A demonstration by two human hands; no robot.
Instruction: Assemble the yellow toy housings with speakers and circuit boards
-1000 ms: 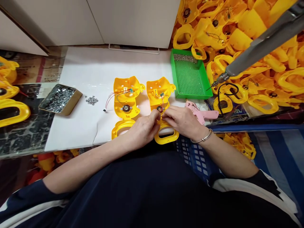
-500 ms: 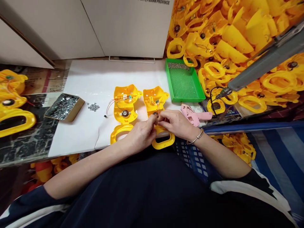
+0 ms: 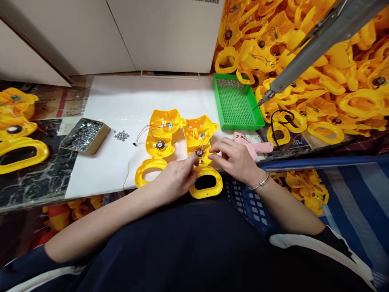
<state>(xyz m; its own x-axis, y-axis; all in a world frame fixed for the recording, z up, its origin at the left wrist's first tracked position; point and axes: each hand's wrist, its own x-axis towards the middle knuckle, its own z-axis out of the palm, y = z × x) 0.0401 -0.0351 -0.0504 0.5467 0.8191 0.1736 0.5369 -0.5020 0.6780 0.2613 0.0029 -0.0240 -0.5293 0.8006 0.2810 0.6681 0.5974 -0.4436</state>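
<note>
Two yellow plastic shells lie side by side on a white sheet (image 3: 121,101). The right shell (image 3: 200,138) carries a small round speaker (image 3: 199,153) with red wires and a green circuit board. My left hand (image 3: 176,176) grips that shell's lower edge, its fingertips touching beside the speaker. My right hand (image 3: 235,158) rests on the shell's right edge, fingers loosely spread and lifting off it. The left shell (image 3: 159,140) has its own speaker and trailing wires, and no hand touches it.
A tin of screws (image 3: 83,135) and a small loose pile of screws (image 3: 121,135) sit at the left. A green tray (image 3: 237,103) and a pink glue gun (image 3: 253,147) lie to the right. A hanging grey screwdriver (image 3: 304,65) points down over a big heap of yellow shells (image 3: 319,61).
Both hands drew back from a pinch over the right shell's speaker, which now shows. My right hand's fingers opened. The hanging screwdriver swung left and up.
</note>
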